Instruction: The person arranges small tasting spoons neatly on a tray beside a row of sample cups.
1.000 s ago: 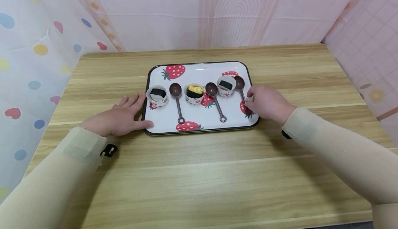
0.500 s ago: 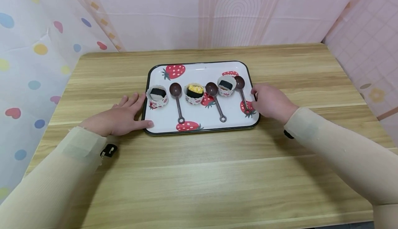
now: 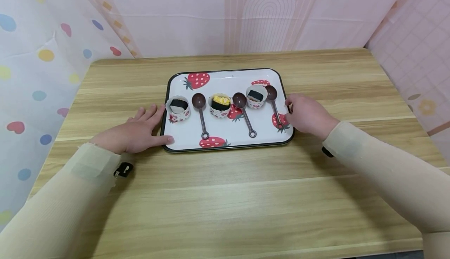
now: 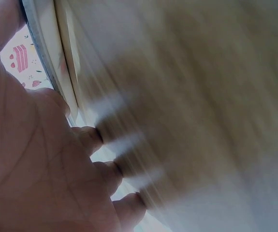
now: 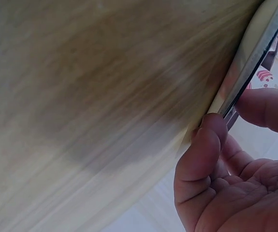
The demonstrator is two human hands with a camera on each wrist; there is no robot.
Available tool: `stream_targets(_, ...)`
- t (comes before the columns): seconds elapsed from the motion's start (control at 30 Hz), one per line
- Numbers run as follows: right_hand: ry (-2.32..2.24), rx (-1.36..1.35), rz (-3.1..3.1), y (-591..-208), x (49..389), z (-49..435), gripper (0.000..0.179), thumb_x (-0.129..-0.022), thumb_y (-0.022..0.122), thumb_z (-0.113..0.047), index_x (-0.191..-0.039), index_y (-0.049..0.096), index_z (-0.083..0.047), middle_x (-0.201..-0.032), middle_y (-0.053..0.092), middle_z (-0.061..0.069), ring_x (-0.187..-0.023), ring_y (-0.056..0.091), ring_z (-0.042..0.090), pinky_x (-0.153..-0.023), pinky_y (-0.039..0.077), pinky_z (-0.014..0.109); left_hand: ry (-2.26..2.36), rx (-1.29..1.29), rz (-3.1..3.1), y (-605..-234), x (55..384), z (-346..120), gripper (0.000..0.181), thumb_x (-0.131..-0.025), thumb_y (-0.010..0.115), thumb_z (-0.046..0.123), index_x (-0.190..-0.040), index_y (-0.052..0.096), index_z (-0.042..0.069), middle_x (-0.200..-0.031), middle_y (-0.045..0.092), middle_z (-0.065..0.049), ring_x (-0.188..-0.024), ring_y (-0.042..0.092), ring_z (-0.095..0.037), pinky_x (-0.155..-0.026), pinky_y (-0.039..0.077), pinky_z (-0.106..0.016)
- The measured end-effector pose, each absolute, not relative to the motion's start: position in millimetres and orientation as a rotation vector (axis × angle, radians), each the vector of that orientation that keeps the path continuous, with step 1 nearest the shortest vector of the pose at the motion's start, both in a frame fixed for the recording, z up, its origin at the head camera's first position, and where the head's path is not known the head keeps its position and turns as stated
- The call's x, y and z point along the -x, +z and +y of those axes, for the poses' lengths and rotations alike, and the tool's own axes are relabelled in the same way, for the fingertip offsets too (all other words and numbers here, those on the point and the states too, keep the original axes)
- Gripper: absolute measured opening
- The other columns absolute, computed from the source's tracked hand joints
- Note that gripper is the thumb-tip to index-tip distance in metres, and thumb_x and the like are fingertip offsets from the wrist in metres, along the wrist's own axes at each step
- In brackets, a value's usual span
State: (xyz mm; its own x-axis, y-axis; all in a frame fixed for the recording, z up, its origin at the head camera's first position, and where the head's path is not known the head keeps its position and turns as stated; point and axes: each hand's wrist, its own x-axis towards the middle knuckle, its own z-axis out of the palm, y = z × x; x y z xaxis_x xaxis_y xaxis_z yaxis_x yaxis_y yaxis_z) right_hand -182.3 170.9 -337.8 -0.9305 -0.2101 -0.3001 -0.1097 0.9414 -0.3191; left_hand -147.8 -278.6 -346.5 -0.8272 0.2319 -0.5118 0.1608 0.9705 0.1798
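In the head view, a white strawberry-print tray [image 3: 186, 137] with a black rim lies on the table. My left hand [image 3: 138, 132] rests at its left edge, fingers straight and spread, thumb lying over the rim. At the right edge my right hand [image 3: 309, 115] pinches the rim; the right wrist view shows curled fingers [image 5: 199, 150] meeting the tray's side. On the tray are a left brown spoon [image 3: 199, 100], a middle brown spoon [image 3: 240, 100] and a right brown spoon [image 3: 272, 92], its handle end beside my right fingertips.
Paper cups holding sushi-like pieces stand between the spoons: a left cup [image 3: 179, 114], a middle cup [image 3: 219, 112] and a right cup [image 3: 256, 103] touching the right spoon. Wood-grain table [image 3: 225, 200] surrounds the tray. Patterned curtains [image 3: 183, 20] hang behind and at the sides.
My right hand has let go of the right spoon's handle and moved slightly right onto the tray's rim. The spoon stays on the tray. My left hand has not moved.
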Motion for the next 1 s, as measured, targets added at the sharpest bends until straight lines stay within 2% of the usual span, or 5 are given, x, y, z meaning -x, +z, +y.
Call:
stream_targets(0.3, -0.457, 0.242, 2.773, -338, 179, 173, 0.041, -0.101, 0.060, -0.023, -0.134, 0.058, 0.002, -0.102, 0.064, 0.017, -0.085, 0.060, 0.029, -0.069, 0.051, 0.038, 0.181, -0.274, 2.565, -347, 148, -278, 0.124, -0.090, 0.050, 0.086, -0.169, -0.008, 0.010, -0.174, -0.005, -0.031, -0.154, -0.005, -0.065, -0.120, 0.006, -0.082)
stream_targets(0.43, -0.480, 0.241, 2.767, -339, 178, 173, 0.042, -0.102, 0.061, -0.024, -0.134, 0.057, 0.002, -0.102, 0.063, 0.017, -0.083, 0.059, 0.029, -0.067, 0.050, 0.037, 0.185, -0.275, 2.566, -347, 148, -279, 0.124, -0.090, 0.050, 0.086, -0.169, -0.008, 0.010, -0.173, -0.005, -0.032, -0.154, -0.006, -0.065, -0.120, 0.006, -0.082)
stream_targets(0.53, -0.513, 0.253, 2.766, -341, 178, 172, 0.043, -0.101, 0.063, -0.023, -0.135, 0.057, 0.003, -0.108, 0.063, 0.018, -0.087, 0.060, 0.030, -0.071, 0.052, 0.039, 0.188, -0.275, 2.568, -347, 148, -279, 0.124, -0.090, 0.050, 0.086, -0.169, -0.008, 0.010, -0.173, -0.006, -0.032, -0.154, -0.006, -0.065, -0.120, 0.005, -0.082)
stream_targets(0.77, -0.545, 0.285, 2.762, -346, 179, 169, 0.047, -0.102, 0.062, -0.026, -0.136, 0.058, 0.006, -0.128, 0.061, 0.024, -0.107, 0.056, 0.037, -0.096, 0.052, 0.050, 0.202, -0.280, 2.580, -347, 148, -279, 0.124, -0.090, 0.051, 0.086, -0.169, -0.008, 0.010, -0.173, -0.006, -0.032, -0.154, -0.006, -0.065, -0.119, 0.005, -0.083)
stream_targets(1.0, -0.542, 0.293, 2.760, -348, 179, 168, 0.047, -0.103, 0.062, -0.028, -0.136, 0.059, 0.005, -0.127, 0.062, 0.024, -0.107, 0.056, 0.037, -0.095, 0.051, 0.051, 0.213, -0.280, 2.581, -347, 147, -279, 0.122, -0.092, 0.052, 0.083, -0.169, -0.009, 0.009, -0.173, -0.007, -0.032, -0.155, -0.007, -0.064, -0.119, 0.005, -0.083)
